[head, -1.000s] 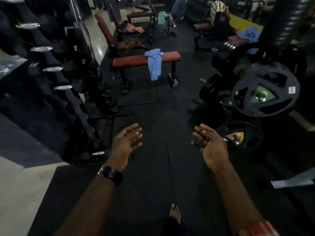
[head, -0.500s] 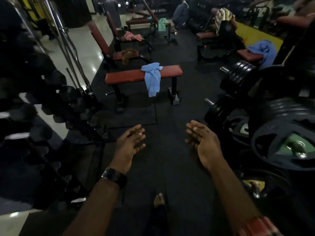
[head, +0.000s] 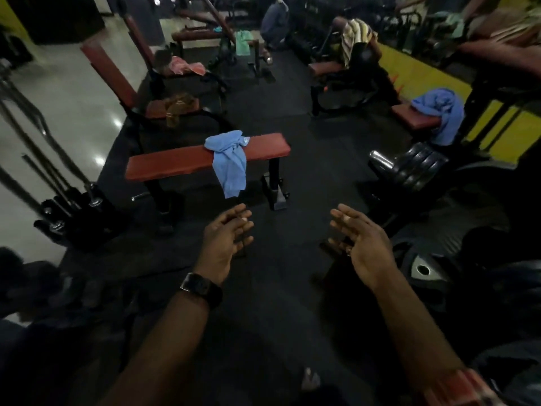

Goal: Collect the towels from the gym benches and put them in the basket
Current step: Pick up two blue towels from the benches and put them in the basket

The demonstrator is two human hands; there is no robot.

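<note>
blue towel [head: 228, 159] draped over red counter [head: 169, 165] right of middle, long axis crosswise to it, tail hanging down near side, left grip [head: 225, 244] and right grip [head: 360, 244] relaxed, empty, short of towel

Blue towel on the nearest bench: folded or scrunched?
Scrunched: the blue towel is bunched atop the bench, one end hanging over the front edge.
</note>
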